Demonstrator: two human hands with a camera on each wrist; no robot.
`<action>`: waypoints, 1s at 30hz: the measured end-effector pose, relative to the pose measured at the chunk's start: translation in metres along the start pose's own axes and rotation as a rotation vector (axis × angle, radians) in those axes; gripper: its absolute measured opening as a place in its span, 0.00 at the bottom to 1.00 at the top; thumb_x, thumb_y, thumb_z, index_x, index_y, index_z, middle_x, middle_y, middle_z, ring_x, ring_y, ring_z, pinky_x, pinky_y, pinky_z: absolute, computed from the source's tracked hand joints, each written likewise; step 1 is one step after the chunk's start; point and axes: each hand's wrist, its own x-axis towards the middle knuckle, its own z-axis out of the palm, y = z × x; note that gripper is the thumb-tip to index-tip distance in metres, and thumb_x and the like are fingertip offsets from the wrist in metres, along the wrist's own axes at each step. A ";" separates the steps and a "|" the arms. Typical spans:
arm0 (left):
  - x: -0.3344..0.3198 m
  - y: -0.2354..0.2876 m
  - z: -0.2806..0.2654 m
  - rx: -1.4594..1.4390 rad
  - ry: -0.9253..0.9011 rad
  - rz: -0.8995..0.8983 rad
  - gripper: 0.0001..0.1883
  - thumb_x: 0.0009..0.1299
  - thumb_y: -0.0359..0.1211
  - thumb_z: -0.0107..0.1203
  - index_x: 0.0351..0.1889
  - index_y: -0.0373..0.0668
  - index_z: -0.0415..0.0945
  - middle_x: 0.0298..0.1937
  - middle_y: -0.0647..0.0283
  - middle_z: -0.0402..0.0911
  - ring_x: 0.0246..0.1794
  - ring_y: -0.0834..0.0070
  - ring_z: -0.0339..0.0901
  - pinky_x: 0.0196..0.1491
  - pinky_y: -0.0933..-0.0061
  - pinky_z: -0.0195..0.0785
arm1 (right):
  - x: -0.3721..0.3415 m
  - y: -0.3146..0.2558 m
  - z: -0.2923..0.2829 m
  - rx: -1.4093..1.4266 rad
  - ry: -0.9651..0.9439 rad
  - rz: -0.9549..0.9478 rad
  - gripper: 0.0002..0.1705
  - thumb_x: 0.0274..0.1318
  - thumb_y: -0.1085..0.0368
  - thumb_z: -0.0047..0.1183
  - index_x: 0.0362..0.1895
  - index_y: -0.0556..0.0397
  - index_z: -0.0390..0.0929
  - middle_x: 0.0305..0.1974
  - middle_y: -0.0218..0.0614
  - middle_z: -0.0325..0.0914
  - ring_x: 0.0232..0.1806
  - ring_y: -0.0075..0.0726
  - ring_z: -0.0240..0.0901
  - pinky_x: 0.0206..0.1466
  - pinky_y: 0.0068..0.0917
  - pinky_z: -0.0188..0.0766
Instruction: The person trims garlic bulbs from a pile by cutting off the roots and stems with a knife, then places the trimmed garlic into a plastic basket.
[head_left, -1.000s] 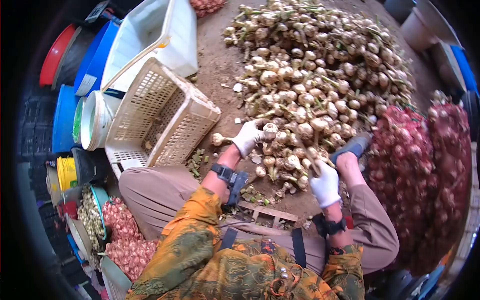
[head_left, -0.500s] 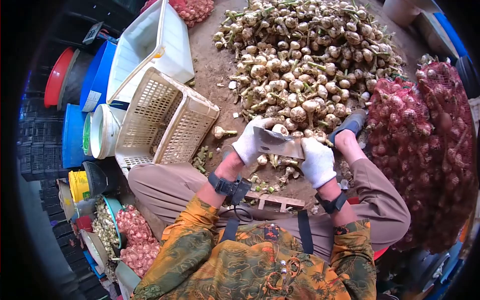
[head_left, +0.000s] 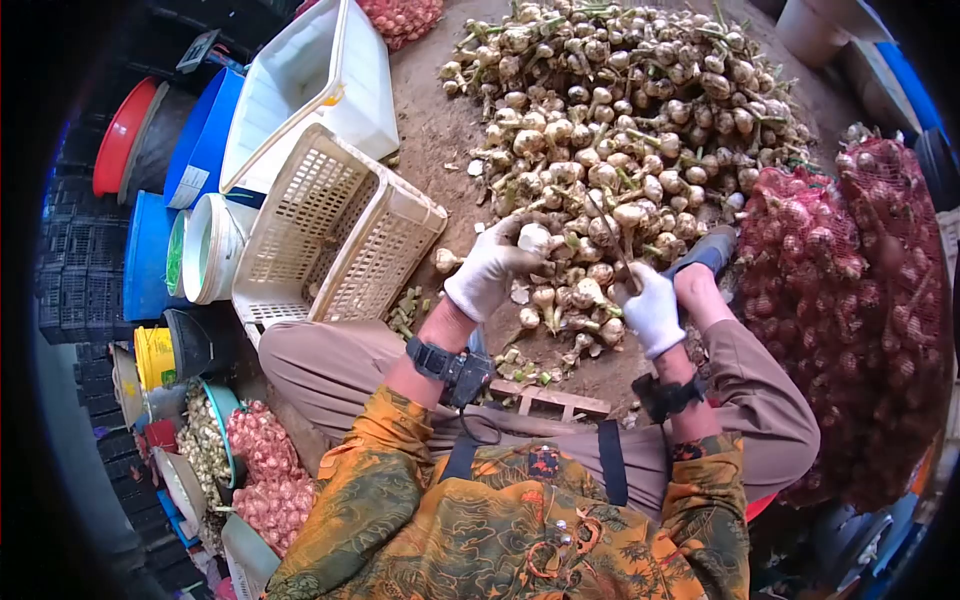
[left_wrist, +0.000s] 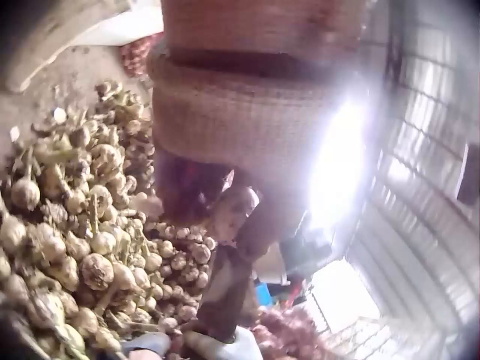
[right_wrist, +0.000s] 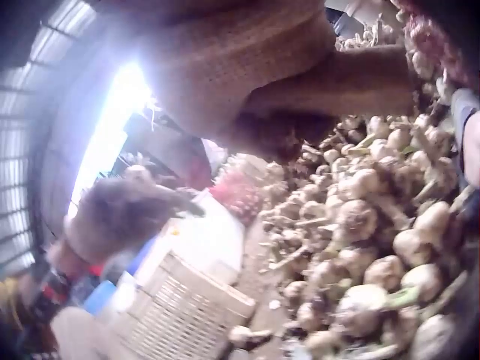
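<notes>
My gloved left hand (head_left: 488,268) grips a garlic bulb (head_left: 535,238) with its fingertips, just in front of the garlic pile (head_left: 640,150). The same bulb (left_wrist: 234,210) appears partly shaded under the fingers in the left wrist view. To the right, my gloved right hand (head_left: 652,312) holds a broad-bladed knife (head_left: 606,222), its blade edge-on and pointing away from me. Apart from the bulb in the head view, the blade stands to its right. The right wrist view shows the knuckles large at the top, with the left hand (right_wrist: 124,214) blurred beyond.
A tipped, perforated plastic crate (head_left: 375,250) lies left of the pile, with a white tub (head_left: 370,110) behind it. Red mesh sacks of garlic (head_left: 800,290) stand at the right. Cut stem pieces (head_left: 408,312) litter the ground, and a low wooden frame (head_left: 560,402) lies before my lap.
Half a second ago the knife's flat blade lay across at the left hand. Now the right hand has drawn back rightward, the blade is turned edge-on, and the bulb shows whiter in the left fingers.
</notes>
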 end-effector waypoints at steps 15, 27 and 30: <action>0.015 0.011 -0.032 -0.766 0.089 0.267 0.11 0.59 0.32 0.59 0.40 0.41 0.75 0.42 0.53 0.80 0.33 0.67 0.78 0.38 0.73 0.76 | -0.026 0.044 0.038 0.142 -0.573 0.424 0.15 0.44 0.67 0.53 0.40 0.55 0.79 0.23 0.30 0.75 0.21 0.23 0.67 0.25 0.24 0.63; 0.062 -0.180 -0.380 -0.579 0.845 -0.208 0.11 0.70 0.43 0.51 0.28 0.49 0.73 0.19 0.67 0.76 0.16 0.70 0.68 0.26 0.66 0.67 | -0.013 0.021 0.016 0.418 -0.364 0.556 0.07 0.47 0.69 0.54 0.32 0.56 0.77 0.19 0.24 0.70 0.18 0.16 0.61 0.20 0.19 0.58; 0.079 -0.145 -0.289 -0.322 1.206 -0.280 0.13 0.69 0.46 0.54 0.27 0.52 0.75 0.21 0.72 0.77 0.17 0.71 0.68 0.30 0.60 0.66 | -0.011 0.022 0.017 0.379 -0.338 0.554 0.06 0.47 0.69 0.54 0.32 0.57 0.77 0.19 0.22 0.69 0.19 0.14 0.59 0.21 0.19 0.57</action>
